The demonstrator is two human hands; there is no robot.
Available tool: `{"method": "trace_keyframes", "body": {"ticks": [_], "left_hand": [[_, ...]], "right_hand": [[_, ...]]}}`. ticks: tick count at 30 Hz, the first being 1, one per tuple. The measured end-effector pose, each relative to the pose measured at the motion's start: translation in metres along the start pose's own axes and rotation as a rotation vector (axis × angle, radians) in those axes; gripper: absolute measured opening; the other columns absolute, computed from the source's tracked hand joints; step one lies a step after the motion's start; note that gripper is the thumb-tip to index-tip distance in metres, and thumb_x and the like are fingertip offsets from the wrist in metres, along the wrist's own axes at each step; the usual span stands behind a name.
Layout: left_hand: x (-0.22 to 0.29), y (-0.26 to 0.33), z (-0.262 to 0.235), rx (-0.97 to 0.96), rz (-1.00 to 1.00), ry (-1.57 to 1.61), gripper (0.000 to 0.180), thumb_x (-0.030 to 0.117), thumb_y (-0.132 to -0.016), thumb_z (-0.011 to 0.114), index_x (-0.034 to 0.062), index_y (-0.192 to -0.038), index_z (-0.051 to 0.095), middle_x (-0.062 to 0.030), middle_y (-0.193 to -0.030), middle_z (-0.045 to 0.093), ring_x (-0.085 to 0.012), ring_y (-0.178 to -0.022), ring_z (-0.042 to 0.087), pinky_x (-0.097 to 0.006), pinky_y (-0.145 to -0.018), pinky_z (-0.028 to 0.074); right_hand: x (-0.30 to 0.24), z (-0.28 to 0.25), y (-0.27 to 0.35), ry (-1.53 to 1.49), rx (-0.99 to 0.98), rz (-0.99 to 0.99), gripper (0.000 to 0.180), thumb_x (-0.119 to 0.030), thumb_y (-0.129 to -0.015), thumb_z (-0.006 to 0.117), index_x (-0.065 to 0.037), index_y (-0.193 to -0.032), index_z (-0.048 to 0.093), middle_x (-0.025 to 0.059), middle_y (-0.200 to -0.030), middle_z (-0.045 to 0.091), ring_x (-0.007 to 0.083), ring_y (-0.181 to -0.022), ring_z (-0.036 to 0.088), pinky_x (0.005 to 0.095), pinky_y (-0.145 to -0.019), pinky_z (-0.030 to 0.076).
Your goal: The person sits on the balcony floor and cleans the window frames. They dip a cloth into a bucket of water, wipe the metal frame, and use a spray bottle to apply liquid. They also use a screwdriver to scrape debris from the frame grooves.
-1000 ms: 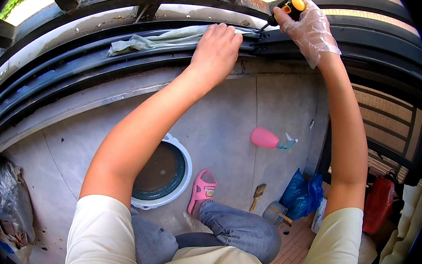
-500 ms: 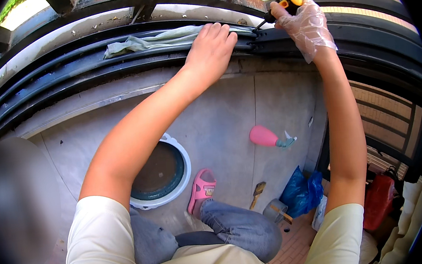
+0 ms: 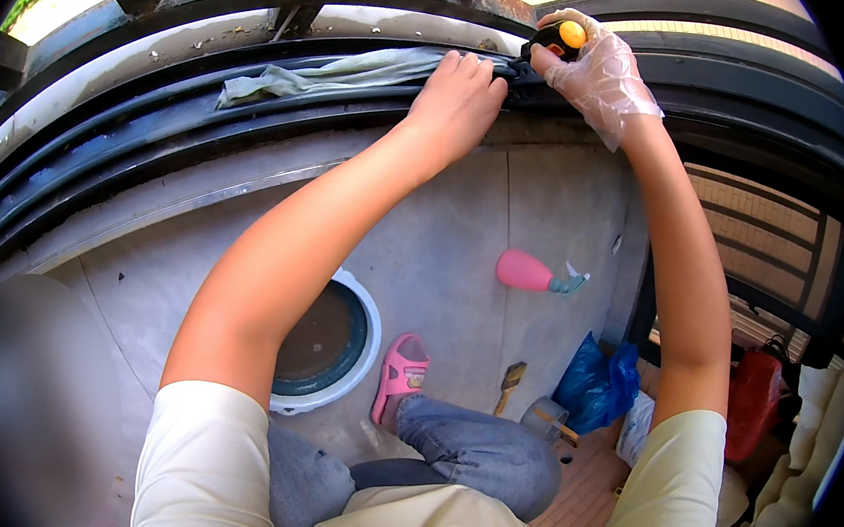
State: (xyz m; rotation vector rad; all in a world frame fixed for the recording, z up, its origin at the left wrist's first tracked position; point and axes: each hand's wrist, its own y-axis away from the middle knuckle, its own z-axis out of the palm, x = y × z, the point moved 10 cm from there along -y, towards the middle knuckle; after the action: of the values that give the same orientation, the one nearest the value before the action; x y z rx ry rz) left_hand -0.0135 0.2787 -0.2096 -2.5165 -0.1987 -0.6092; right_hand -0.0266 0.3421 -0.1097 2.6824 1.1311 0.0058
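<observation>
Both arms reached up and forward to the black window track, elbows nearly straight. The bare left hand lay palm-down on the track with its fingers curled over the edge, just beside a crumpled grey-green cloth lying along it. The right hand, in a thin clear glove, was closed around a screwdriver with a black and yellow handle, its tip pointing at the track next to the left fingertips.

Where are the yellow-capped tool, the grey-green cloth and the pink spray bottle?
yellow-capped tool [image 3: 563, 38], head view, on its black and yellow handle end.
grey-green cloth [image 3: 325, 74], head view, middle of the crumpled strip on the dark rail.
pink spray bottle [image 3: 525, 271], head view, on its pink body.
</observation>
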Motion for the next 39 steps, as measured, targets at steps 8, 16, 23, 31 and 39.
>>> {"method": "trace_keyframes", "body": {"ticks": [8, 16, 23, 31, 39], "left_hand": [[0.005, -0.009, 0.021, -0.096, 0.006, -0.168, 0.021, 0.016, -0.076, 0.054, 0.0078, -0.096, 0.055, -0.0094, -0.099, 0.054, -0.0211, -0.093, 0.048, -0.032, -0.082, 0.036], [0.002, -0.010, 0.026, -0.157, 0.014, -0.272, 0.020, 0.020, -0.076, 0.054, 0.0096, -0.094, 0.053, -0.0053, -0.088, 0.050, -0.0186, -0.088, 0.046, -0.031, -0.074, 0.035], [-0.003, -0.012, 0.020, -0.109, 0.006, -0.324, 0.021, 0.018, -0.077, 0.055, 0.0086, -0.095, 0.050, -0.0043, -0.084, 0.051, -0.0185, -0.085, 0.048, -0.030, -0.069, 0.037], [-0.027, 0.006, -0.002, -0.089, -0.024, -0.125, 0.018, 0.008, -0.075, 0.053, 0.0049, -0.093, 0.050, -0.0072, -0.082, 0.053, -0.0234, -0.084, 0.052, -0.034, -0.073, 0.042], [-0.026, 0.018, -0.012, -0.023, 0.065, -0.052, 0.028, 0.006, -0.070, 0.054, 0.0027, -0.098, 0.052, -0.0144, -0.101, 0.054, -0.0271, -0.094, 0.051, -0.037, -0.088, 0.040]], "right_hand": [[-0.031, 0.012, -0.022, 0.332, -0.195, -0.179, 0.030, -0.028, -0.076, 0.062, -0.009, -0.099, 0.059, 0.0096, -0.077, 0.059, 0.0190, -0.072, 0.055, 0.0297, -0.072, 0.046], [-0.019, 0.016, -0.026, 0.306, -0.332, 0.139, 0.036, -0.037, -0.082, 0.061, -0.001, -0.088, 0.062, 0.0072, -0.070, 0.062, 0.0081, -0.061, 0.061, 0.0191, -0.058, 0.049], [-0.019, 0.017, -0.027, 0.068, -0.275, 0.062, 0.032, -0.030, -0.083, 0.059, 0.001, -0.086, 0.062, 0.0074, -0.071, 0.063, 0.0095, -0.062, 0.064, 0.0196, -0.061, 0.053], [-0.068, 0.004, -0.012, 0.082, -0.349, -0.087, 0.022, -0.022, -0.081, 0.050, -0.005, -0.086, 0.062, 0.0111, -0.068, 0.062, 0.0182, -0.059, 0.060, 0.0311, -0.061, 0.048], [-0.008, -0.009, -0.031, -0.091, -0.190, 0.111, 0.044, -0.038, -0.086, 0.059, 0.004, -0.097, 0.058, 0.0132, -0.076, 0.066, 0.0157, -0.068, 0.068, 0.0210, -0.062, 0.056]]}}
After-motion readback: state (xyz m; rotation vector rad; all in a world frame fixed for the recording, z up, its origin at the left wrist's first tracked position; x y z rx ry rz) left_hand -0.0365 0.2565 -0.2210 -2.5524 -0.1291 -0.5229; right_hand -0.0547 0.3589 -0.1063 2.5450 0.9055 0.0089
